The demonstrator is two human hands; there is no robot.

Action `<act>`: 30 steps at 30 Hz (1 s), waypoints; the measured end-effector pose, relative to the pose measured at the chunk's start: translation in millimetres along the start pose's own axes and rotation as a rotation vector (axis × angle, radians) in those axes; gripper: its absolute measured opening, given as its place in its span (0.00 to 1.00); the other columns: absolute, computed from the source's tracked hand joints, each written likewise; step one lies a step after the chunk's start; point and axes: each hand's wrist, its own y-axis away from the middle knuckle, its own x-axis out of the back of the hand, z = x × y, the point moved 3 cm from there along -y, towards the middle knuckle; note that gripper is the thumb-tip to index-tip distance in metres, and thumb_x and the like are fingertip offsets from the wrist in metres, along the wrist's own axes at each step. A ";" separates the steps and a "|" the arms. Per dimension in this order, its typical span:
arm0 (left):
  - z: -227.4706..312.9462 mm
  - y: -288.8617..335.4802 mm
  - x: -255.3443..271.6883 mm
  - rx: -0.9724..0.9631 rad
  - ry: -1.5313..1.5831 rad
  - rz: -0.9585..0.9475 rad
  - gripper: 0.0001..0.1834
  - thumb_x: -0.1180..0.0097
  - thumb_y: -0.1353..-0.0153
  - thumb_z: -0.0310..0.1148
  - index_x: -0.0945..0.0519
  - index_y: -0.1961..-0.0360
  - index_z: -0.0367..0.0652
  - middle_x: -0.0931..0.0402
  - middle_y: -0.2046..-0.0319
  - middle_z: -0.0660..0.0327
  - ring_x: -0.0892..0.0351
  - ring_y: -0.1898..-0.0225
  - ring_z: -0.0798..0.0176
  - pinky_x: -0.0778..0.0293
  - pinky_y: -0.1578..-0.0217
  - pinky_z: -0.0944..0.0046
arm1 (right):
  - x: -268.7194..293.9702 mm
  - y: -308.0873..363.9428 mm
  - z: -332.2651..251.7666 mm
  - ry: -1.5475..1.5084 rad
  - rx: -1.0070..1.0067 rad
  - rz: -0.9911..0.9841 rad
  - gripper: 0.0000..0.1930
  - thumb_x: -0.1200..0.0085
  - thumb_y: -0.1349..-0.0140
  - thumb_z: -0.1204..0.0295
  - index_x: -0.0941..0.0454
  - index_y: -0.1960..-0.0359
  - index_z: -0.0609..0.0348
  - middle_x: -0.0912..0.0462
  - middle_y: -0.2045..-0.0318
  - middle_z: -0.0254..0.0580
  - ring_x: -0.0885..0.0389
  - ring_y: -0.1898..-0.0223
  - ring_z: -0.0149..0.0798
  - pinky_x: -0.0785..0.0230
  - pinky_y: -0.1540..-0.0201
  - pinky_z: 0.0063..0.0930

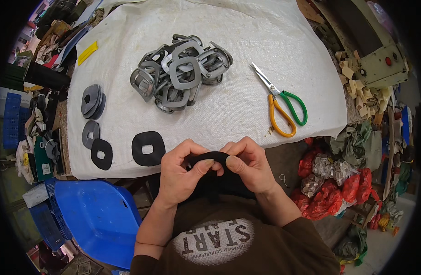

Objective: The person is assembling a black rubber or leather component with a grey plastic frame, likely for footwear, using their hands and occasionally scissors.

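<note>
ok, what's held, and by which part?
A curved, soft-looking black piece, pinched near its left side by the left hand and right side by the right hand.

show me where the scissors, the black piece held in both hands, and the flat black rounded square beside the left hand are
Scissors [274, 90]: head view, on the pivot between blades and handles.
Held black piece [211, 156]: head view, on its curved upper part.
Flat black rounded square [148, 160]: head view, on its surface below the hole.

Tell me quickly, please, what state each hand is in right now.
Left hand: closed, pinching the left part of a curved black piece.
Right hand: closed, pinching its right end.
</note>
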 end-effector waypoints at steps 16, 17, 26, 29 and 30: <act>-20.0 9.8 1.2 0.053 0.240 0.138 0.08 0.43 0.44 0.28 0.27 0.72 0.35 0.25 0.75 0.62 0.29 0.73 0.74 0.32 0.68 0.74 | -6.2 0.6 12.4 -0.414 -0.058 0.045 0.08 0.48 0.41 0.71 0.33 0.68 0.59 0.25 0.70 0.49 0.27 0.73 0.37 0.33 0.68 0.26; -19.5 9.8 0.8 0.054 0.241 0.138 0.08 0.43 0.44 0.28 0.27 0.72 0.35 0.25 0.75 0.62 0.29 0.73 0.74 0.32 0.68 0.74 | -6.4 1.1 12.8 -0.414 -0.058 0.046 0.08 0.48 0.41 0.71 0.33 0.68 0.59 0.25 0.70 0.49 0.27 0.73 0.37 0.33 0.68 0.26; -7.9 7.4 -1.6 -0.078 0.001 0.061 0.08 0.43 0.44 0.27 0.28 0.72 0.34 0.27 0.77 0.62 0.29 0.74 0.72 0.32 0.71 0.74 | -2.7 3.8 21.4 -0.580 -0.096 -0.141 0.10 0.48 0.41 0.69 0.33 0.64 0.60 0.25 0.70 0.49 0.27 0.77 0.37 0.34 0.71 0.26; -3.7 2.8 -7.2 0.035 0.220 0.072 0.09 0.42 0.46 0.28 0.29 0.74 0.35 0.28 0.78 0.60 0.28 0.79 0.68 0.31 0.74 0.70 | -6.6 0.5 9.7 -0.402 -0.009 -0.058 0.14 0.48 0.40 0.66 0.35 0.60 0.61 0.24 0.69 0.46 0.24 0.71 0.36 0.32 0.65 0.28; -4.9 1.9 -4.0 0.033 0.196 0.119 0.09 0.43 0.45 0.28 0.30 0.73 0.35 0.27 0.77 0.58 0.27 0.80 0.67 0.30 0.75 0.70 | -7.9 -1.6 4.8 -0.376 -0.041 0.035 0.14 0.49 0.40 0.66 0.35 0.60 0.62 0.23 0.68 0.46 0.23 0.70 0.36 0.32 0.64 0.29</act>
